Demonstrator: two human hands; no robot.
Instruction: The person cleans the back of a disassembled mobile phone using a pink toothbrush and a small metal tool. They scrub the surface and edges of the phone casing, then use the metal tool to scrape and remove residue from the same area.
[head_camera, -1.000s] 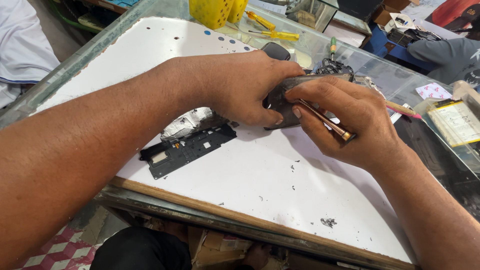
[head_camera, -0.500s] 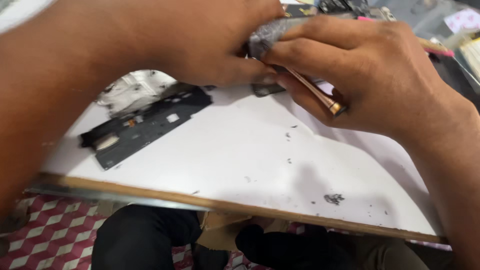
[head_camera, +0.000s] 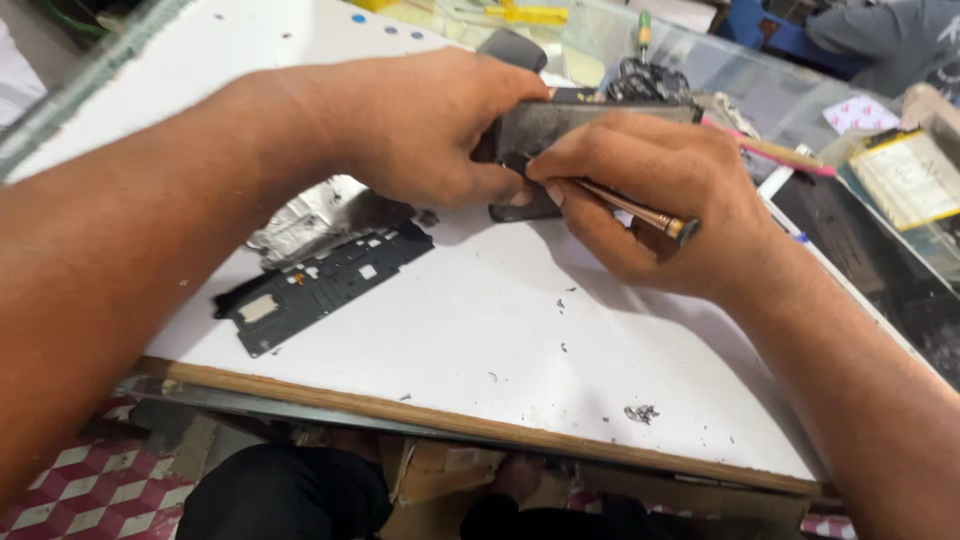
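Both of my hands are closed on the same dark device (head_camera: 585, 125), which I hold tilted just above the white work board (head_camera: 420, 330). My left hand (head_camera: 430, 125) wraps its near end, thumb pressed along the lower edge. My right hand (head_camera: 650, 200) pinches a thin copper-coloured screwdriver (head_camera: 630, 208) between thumb and fingers, its tip hidden where it meets the device's underside. Beside my left wrist a flat black frame plate (head_camera: 320, 285) lies on the board, touching a crumpled silvery shield piece (head_camera: 310, 215) behind it. Dark specks of debris (head_camera: 640, 412) sit near the board's wooden front edge. A yellow tool (head_camera: 530, 13) lies well apart at the far side.
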